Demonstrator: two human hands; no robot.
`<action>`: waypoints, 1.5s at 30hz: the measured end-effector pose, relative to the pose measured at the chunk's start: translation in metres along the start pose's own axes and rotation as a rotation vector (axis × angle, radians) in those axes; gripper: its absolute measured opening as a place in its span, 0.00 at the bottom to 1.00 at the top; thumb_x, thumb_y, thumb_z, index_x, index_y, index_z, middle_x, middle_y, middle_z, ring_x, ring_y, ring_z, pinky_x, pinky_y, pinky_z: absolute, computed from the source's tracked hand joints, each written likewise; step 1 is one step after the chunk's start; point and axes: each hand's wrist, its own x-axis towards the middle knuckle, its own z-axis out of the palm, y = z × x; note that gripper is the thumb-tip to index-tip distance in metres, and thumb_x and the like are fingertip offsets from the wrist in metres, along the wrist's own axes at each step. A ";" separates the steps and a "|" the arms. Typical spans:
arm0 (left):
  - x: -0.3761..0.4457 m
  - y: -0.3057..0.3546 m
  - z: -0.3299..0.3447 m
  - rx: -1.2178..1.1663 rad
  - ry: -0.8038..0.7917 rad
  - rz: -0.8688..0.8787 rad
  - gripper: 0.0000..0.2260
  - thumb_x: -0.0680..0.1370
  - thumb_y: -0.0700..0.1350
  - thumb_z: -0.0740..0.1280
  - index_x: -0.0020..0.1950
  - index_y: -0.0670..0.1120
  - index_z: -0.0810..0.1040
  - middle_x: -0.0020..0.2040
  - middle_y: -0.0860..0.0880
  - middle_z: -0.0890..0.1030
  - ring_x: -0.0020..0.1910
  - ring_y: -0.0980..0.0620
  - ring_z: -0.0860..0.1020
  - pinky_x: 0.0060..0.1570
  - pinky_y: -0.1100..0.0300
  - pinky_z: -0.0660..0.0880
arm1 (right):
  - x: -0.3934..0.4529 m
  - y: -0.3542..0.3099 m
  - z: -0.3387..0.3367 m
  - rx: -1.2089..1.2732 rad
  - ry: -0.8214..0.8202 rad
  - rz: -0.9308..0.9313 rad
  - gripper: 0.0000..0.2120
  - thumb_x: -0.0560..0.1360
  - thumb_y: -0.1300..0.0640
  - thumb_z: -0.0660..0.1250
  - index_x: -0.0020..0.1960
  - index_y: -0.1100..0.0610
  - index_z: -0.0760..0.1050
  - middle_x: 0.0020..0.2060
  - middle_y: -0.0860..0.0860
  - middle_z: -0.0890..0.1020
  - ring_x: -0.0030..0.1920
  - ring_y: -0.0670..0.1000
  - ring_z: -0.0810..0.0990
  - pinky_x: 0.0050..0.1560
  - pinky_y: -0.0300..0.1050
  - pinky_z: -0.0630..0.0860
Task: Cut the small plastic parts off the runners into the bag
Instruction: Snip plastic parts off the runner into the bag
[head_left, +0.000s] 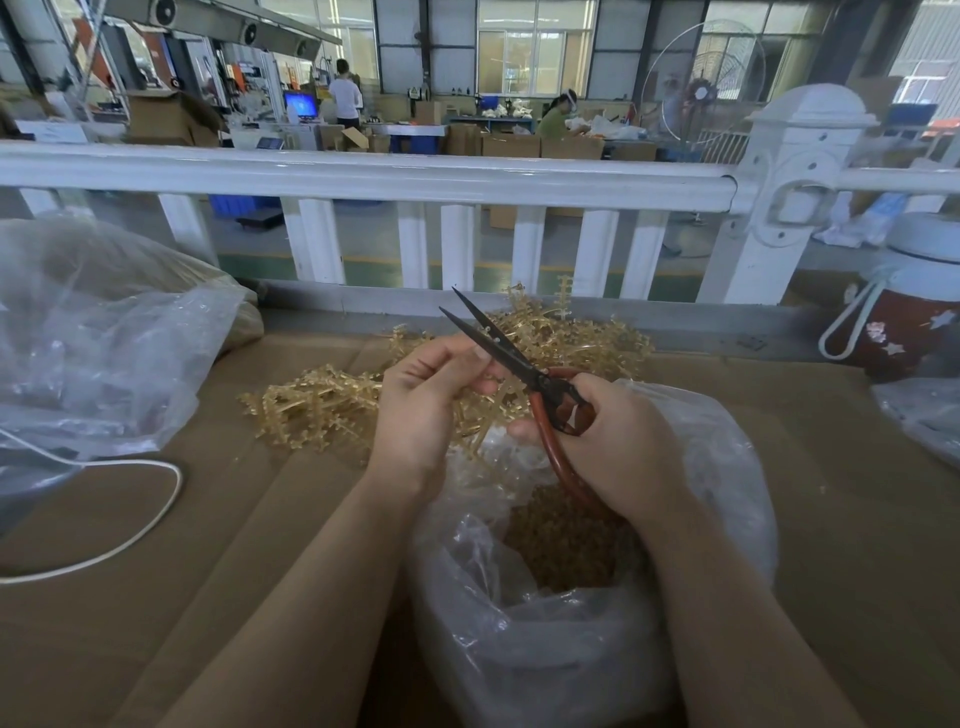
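Observation:
My right hand (618, 441) grips the red handles of a pair of scissors (511, 358), whose dark blades are parted and point up and to the left. My left hand (426, 400) pinches something small right at the blades; its fingers hide what it is. Both hands hover over a clear plastic bag (519, 639) that holds many small amber plastic parts (561, 551). Behind the hands lies a heap of amber runners (332, 400) with parts still on them, spread across the cardboard.
The cardboard-covered table (182, 571) carries a large clear bag (93, 353) at the left, a white cord (130, 525), and a red jar with a white lid (909, 322) at the right. A white railing (415, 176) runs along the far edge.

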 end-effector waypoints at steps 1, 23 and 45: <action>0.000 0.000 0.000 -0.001 0.000 -0.001 0.07 0.78 0.35 0.66 0.44 0.40 0.82 0.36 0.48 0.83 0.35 0.53 0.78 0.40 0.64 0.76 | 0.000 0.001 0.000 0.005 0.001 0.004 0.32 0.56 0.17 0.61 0.45 0.41 0.77 0.37 0.33 0.80 0.43 0.32 0.77 0.33 0.34 0.67; -0.003 -0.002 -0.004 0.271 0.025 0.117 0.05 0.81 0.36 0.65 0.48 0.41 0.80 0.37 0.48 0.83 0.35 0.50 0.81 0.42 0.55 0.80 | 0.001 0.005 0.001 -0.081 0.026 -0.010 0.33 0.57 0.16 0.59 0.44 0.42 0.78 0.32 0.34 0.78 0.37 0.33 0.77 0.32 0.30 0.65; -0.001 0.001 -0.009 0.473 0.019 0.163 0.11 0.81 0.36 0.64 0.42 0.47 0.81 0.35 0.55 0.82 0.34 0.54 0.80 0.39 0.63 0.78 | 0.000 0.005 0.000 -0.168 0.108 -0.074 0.41 0.60 0.15 0.50 0.47 0.46 0.81 0.31 0.34 0.75 0.32 0.35 0.73 0.31 0.28 0.63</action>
